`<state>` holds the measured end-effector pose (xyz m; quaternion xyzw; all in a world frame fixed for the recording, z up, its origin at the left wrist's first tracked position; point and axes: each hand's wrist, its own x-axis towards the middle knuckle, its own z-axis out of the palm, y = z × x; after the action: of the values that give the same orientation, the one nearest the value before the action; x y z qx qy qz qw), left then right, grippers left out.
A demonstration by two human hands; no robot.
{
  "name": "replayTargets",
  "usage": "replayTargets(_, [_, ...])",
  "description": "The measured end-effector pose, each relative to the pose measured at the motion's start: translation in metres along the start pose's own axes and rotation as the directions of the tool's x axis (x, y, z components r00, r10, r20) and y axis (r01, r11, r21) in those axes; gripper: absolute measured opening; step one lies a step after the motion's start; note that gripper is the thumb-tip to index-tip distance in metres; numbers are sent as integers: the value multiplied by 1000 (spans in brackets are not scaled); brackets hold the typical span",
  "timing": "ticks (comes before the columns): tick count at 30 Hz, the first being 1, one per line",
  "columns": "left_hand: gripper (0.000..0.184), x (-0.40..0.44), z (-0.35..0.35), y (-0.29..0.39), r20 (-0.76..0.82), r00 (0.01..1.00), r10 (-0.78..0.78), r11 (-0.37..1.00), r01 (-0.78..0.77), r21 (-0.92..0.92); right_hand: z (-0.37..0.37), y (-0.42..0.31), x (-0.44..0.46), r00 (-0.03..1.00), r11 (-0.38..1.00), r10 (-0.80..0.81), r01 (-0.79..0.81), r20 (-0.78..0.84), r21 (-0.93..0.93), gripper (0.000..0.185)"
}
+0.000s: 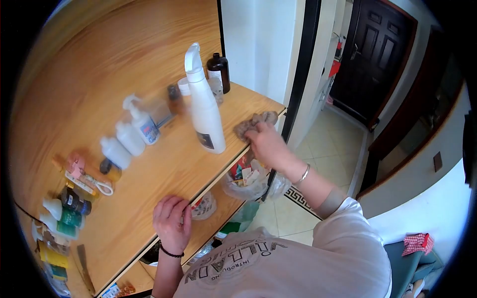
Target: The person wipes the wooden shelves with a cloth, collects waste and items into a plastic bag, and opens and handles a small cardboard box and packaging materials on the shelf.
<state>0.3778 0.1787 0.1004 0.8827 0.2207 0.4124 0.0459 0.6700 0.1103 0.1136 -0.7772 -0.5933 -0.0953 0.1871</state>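
Observation:
My right hand (267, 143) is closed on a crumpled brownish cloth (247, 128) and presses it on the wooden shelf top (171, 171) near its right front corner. Left of the cloth, a tall white spray bottle (206, 114) stands upright, apart from my hand. My left hand (171, 221) rests at the front edge of the shelf, fingers loosely bent with nothing in them. A dark beaded band is on the left wrist, a silver bangle on the right.
Behind the spray bottle stands a brown bottle (218, 73). A white pump bottle (143, 121), white bottles (117, 151) and a pink item with scissors-like handles (79, 166) line the back. Below, bags (245, 181) fill a lower shelf. A dark door (372, 54) is beyond.

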Motion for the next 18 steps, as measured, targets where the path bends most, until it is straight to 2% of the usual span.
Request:
replayTargets(2, [12,-1,0,-1,5,1000,-2,1000,2,-2,3,31,17,999,991,12,-17,-42,-131,24])
replayTargets(4, [12,-3,-1,-2,14,1000,-17,1000,17,-3,30,79,33,961,977,138,-171,-238,-124,22])
replayTargets(5, [12,-3,-1,-2,3,1000,-1,1000,1,-6,27,88,37,951,962,168,-215,-259,-168,20])
replayTargets(7, [12,-4,-1,-2,-9,1000,9,1000,-9,-3,21,93,47,950,939,257,-289,-179,-187,22])
replayTargets(11, [13,-1,-1,-2,-2,1000,-2,1000,2,8,18,67,48,979,925,178,-202,-103,-321,22])
replayTargets(14, [13,-1,1,-2,6,1000,-1,1000,1,27,14,55,54,997,993,-81,80,-6,-90,26])
replayTargets(18, [13,1,1,0,15,1000,-15,998,14,65,50,75,96,984,989,-112,97,-140,-108,25])
